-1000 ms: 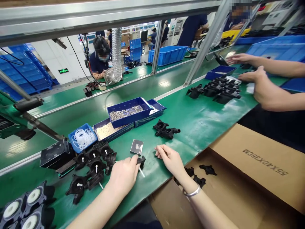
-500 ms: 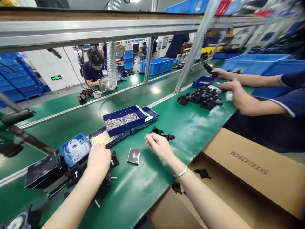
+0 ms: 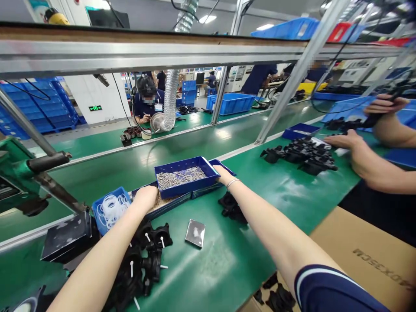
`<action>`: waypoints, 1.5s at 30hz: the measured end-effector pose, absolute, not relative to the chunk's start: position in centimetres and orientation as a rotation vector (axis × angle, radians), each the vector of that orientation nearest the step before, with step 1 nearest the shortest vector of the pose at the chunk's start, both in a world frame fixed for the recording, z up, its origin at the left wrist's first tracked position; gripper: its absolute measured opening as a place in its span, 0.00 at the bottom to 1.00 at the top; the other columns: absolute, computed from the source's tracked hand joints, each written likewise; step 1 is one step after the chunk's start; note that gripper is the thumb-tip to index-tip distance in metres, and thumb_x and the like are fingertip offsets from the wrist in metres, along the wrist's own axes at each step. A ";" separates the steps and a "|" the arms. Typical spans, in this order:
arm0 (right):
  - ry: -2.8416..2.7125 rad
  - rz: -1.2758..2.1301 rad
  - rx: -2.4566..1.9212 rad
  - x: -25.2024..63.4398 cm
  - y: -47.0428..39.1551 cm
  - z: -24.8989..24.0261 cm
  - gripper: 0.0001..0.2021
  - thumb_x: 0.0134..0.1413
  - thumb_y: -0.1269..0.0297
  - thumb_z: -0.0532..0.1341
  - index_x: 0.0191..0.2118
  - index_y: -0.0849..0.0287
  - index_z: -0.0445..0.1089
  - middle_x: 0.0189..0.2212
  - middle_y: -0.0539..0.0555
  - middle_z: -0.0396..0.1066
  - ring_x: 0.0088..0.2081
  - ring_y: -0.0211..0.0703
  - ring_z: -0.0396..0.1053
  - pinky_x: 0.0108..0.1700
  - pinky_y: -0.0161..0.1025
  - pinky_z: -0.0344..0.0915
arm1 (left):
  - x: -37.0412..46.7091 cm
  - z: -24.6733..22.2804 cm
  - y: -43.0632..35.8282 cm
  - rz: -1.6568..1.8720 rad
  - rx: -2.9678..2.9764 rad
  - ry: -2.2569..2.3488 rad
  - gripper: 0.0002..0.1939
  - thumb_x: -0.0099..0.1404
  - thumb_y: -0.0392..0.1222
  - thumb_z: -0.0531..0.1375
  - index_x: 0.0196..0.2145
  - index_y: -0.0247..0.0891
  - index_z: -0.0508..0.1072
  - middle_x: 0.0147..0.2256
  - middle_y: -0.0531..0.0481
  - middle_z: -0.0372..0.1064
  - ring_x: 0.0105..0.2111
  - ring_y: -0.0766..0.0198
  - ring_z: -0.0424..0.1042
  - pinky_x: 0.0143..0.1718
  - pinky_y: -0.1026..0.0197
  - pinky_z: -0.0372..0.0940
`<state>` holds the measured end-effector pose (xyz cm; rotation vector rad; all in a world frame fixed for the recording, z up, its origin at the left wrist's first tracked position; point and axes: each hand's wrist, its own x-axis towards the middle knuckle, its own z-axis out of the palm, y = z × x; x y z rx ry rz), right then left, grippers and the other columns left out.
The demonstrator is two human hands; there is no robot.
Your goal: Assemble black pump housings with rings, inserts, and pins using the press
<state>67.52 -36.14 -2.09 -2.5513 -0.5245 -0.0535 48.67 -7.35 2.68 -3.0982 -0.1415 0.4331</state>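
Note:
My left hand (image 3: 147, 198) reaches into a low dark-blue tray (image 3: 169, 208) of small beige parts, and its fingertips are out of sight. My right hand (image 3: 223, 174) dips into another blue tray (image 3: 226, 166), with its fingers hidden too. A blue tray of metal pins (image 3: 182, 178) rests on top, between my hands. Left of my left hand stands a light-blue bin (image 3: 121, 193) holding white rings (image 3: 112, 210). Black plastic parts (image 3: 151, 255), several with white pins sticking out, lie below my left forearm. More black parts (image 3: 231, 207) sit below my right wrist.
A small black-topped block (image 3: 195, 234) lies on the green bench (image 3: 214, 264). At left is a black box (image 3: 69, 236) near a green machine (image 3: 19, 177). A cardboard box (image 3: 367, 255) stands below the bench edge. A co-worker's hands (image 3: 351, 141) are near piled black parts (image 3: 303, 154).
My right hand has moved forward from above the bench into the right-hand blue tray. My left hand has shifted slightly right within its tray. The view has tilted upward.

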 end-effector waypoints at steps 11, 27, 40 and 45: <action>-0.190 0.042 -2.203 67.5 -36.7 -1.7 0.14 0.66 0.58 0.61 0.51 0.61 0.70 0.47 0.55 0.72 0.44 0.45 0.73 0.45 0.45 0.74 | 48.1 2.6 -6.3 0.269 -3.235 -0.198 0.11 0.69 0.44 0.61 0.43 0.34 0.75 0.43 0.45 0.75 0.45 0.57 0.75 0.49 0.49 0.70; -0.289 0.238 -1.216 46.7 -37.3 3.9 0.18 0.47 0.53 0.73 0.36 0.61 0.73 0.28 0.51 0.76 0.28 0.37 0.75 0.32 0.35 0.75 | 31.0 5.1 -16.9 0.151 -4.575 -0.667 0.15 0.57 0.51 0.69 0.37 0.38 0.82 0.31 0.46 0.79 0.33 0.59 0.78 0.38 0.61 0.72; -0.353 0.438 -1.212 36.4 -36.1 0.8 0.12 0.56 0.56 0.69 0.35 0.60 0.72 0.25 0.50 0.73 0.26 0.36 0.70 0.30 0.34 0.70 | 29.5 1.9 -18.1 -0.243 -4.278 -0.115 0.07 0.66 0.47 0.63 0.38 0.43 0.79 0.37 0.52 0.77 0.38 0.62 0.75 0.41 0.61 0.68; -0.368 0.398 -1.245 35.6 -35.8 0.5 0.11 0.57 0.58 0.69 0.35 0.59 0.71 0.25 0.49 0.71 0.27 0.36 0.69 0.31 0.34 0.68 | 29.2 1.8 -18.1 -0.391 -4.137 0.070 0.03 0.67 0.42 0.63 0.35 0.43 0.77 0.34 0.55 0.76 0.36 0.64 0.74 0.40 0.63 0.67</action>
